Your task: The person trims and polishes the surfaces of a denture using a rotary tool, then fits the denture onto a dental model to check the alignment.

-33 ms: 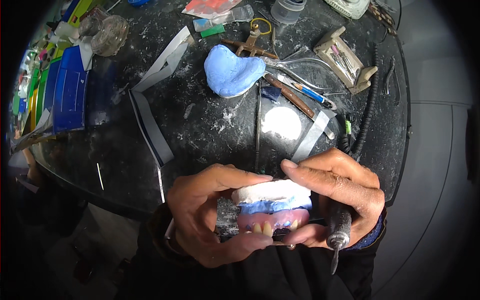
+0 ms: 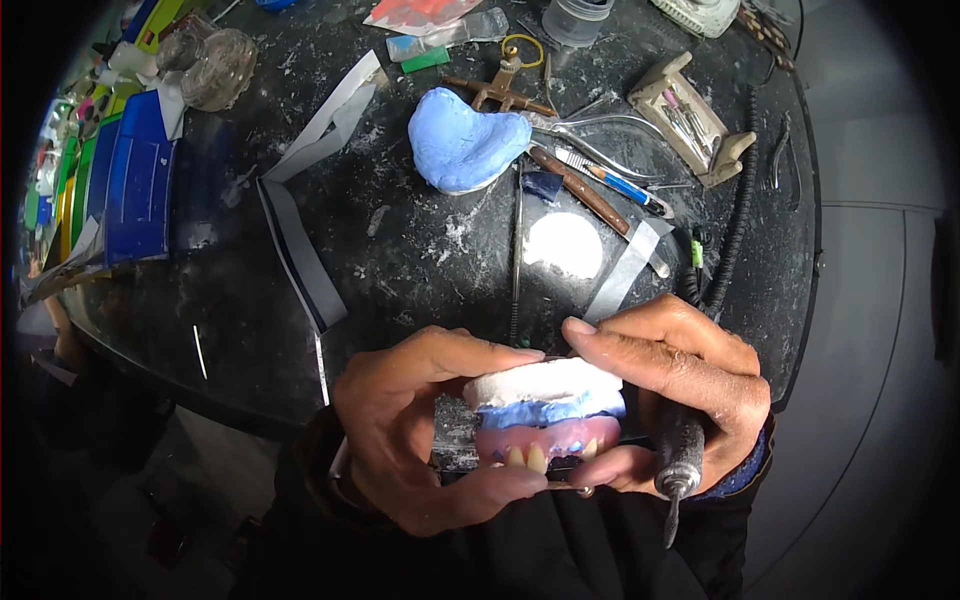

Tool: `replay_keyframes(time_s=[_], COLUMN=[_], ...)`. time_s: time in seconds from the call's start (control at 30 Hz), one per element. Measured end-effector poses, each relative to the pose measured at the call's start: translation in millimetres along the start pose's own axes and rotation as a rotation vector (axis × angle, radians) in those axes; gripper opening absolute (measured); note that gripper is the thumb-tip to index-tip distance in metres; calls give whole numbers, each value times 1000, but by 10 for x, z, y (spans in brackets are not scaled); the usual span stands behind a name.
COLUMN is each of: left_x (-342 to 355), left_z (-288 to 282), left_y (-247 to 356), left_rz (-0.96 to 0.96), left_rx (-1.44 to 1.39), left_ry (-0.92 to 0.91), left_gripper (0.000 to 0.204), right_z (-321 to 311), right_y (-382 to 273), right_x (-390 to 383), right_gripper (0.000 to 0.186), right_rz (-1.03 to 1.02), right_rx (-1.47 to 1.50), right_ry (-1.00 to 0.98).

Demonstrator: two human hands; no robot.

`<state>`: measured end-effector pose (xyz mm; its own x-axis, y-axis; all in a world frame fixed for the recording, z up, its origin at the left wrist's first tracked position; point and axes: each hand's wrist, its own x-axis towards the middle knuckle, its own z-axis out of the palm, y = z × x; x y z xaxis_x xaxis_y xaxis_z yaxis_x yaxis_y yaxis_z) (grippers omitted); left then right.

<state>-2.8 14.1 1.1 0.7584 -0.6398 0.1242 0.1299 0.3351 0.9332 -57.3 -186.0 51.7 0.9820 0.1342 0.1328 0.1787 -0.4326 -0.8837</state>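
Between both hands is a dental cast with a white plaster base, a blue middle layer and a pink denture with pale teeth along its lower front. My left hand grips its left side, fingers over the top and thumb under the teeth. My right hand grips its right side with the index finger over the top and thumb below, while also holding a grey rotary handpiece, its bur pointing down toward me. The cast is just above the bench's front edge.
On the dusty black bench lie a blue mould, metal tools, a bur holder, a coiled cord, paper strips and a clear jar. Coloured boxes and a glass vessel stand at the left.
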Motion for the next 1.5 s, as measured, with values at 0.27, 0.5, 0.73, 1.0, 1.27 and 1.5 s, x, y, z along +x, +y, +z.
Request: replay_keyframes(time_s=[0.27, 0.5, 0.73, 1.0, 1.27, 1.5], left_x=[-12, 2, -23, 2, -8, 75], left_z=[50, 34, 24, -2, 19, 133], left_y=[37, 91, 32, 7, 47, 207], left_rz=[-27, -213, -216, -61, -67, -413], left_rx=[-96, -197, -329, -97, -92, -198], left_ry=[55, 53, 28, -5, 36, 178], left_gripper=[46, 41, 45, 42, 56, 64], right_z=[-17, 9, 11, -73, -33, 41], right_y=[-40, 31, 98, 38, 47, 75], right_x=[30, 26, 13, 48, 78, 6], right_gripper=[63, 64, 68, 63, 59, 63], right_rz=[40, 32, -6, 70, 13, 31], right_rx=[30, 74, 89, 122, 126, 85], right_ry=[-50, -15, -34, -124, -117, 68])
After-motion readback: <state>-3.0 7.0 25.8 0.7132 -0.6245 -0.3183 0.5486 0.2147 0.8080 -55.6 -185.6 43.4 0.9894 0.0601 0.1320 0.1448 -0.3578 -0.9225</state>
